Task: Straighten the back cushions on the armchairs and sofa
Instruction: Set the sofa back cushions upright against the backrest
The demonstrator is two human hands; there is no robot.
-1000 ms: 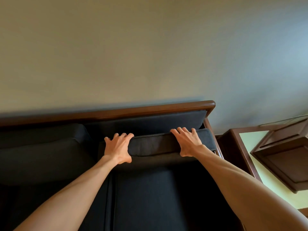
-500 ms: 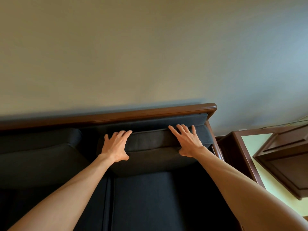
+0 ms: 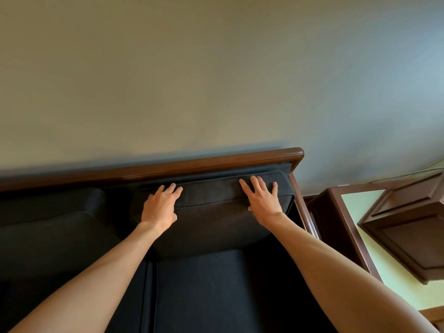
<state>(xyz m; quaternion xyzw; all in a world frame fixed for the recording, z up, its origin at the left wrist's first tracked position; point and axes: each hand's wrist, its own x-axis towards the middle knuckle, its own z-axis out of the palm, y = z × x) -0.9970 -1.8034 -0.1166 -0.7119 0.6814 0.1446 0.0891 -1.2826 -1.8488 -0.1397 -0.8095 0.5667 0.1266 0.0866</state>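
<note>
Head view, looking down over a dark sofa [image 3: 206, 292] with a wooden top rail [image 3: 192, 165] set against a plain wall [image 3: 216, 80].

Back cushion [image 3: 211, 217], dark fabric, stands at the right end of the sofa, leaning toward the rail; its top edge lies just below the rail, its lower part bulges out over the seat.

Left hand [image 3: 159, 207]: palm flat on the cushion's front face near its left top corner, fingers straight and close together, reaching over the top edge. Thumb lies along the front. Not gripping.

Right hand [image 3: 262, 200]: palm flat near the cushion's right top corner, fingers straight and spread apart, tips on the top edge. Not gripping.

A second back cushion [image 3: 55, 231] sits to the left, touching or just beside the first; the contact is too dark to judge.

Right of the sofa: wooden side table [image 3: 341, 227] with a pale green top, carrying a dark wooden box-like object [image 3: 408, 229].
</note>
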